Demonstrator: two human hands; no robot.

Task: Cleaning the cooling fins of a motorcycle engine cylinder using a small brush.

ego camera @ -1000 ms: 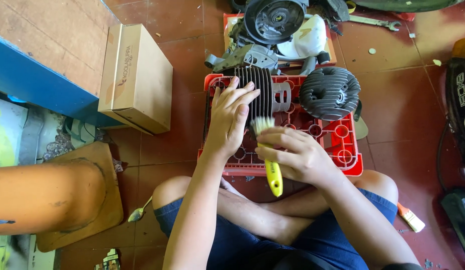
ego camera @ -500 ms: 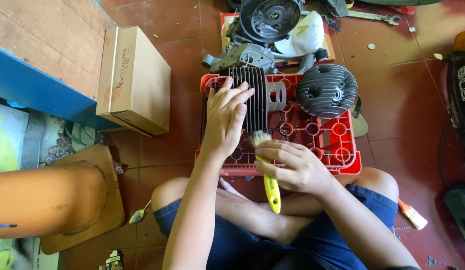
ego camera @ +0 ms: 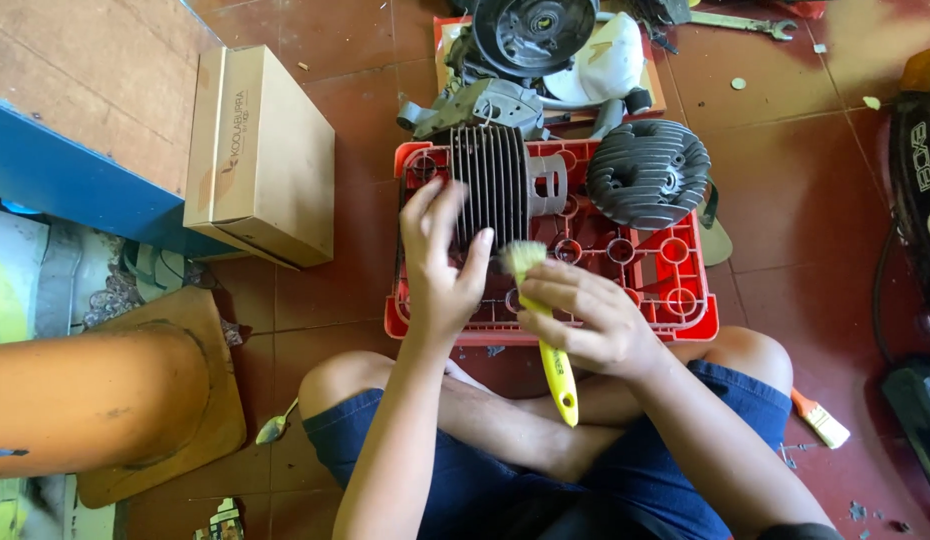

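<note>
Under our left hand [ego camera: 440,265] lies the finned engine cylinder [ego camera: 497,185], dark grey, resting on the red plastic crate [ego camera: 675,300] that sits on the red tiled floor [ego camera: 785,170]. The grip of this hand is spread, the fingers lie flat on the fins and the thumb touches the lower end of the cylinder. Just to the right of it, our right hand [ego camera: 590,320] is pressed together around the yellow brush [ego camera: 550,345]; the pale bristles point up, very near the left thumb, and the yellow handle comes out below the hand, over our crossed legs. Further right from this grip, the round finned cylinder head [ego camera: 650,170] rests on the same crate. Beyond both hands we see a dark flywheel part [ego camera: 530,35] and a white cover [ego camera: 610,60]. Well to the left of the left hand stands a brown cardboard box [ego camera: 270,155]. Near our right knee a small paintbrush [ego camera: 820,418] lies on the floor
</note>
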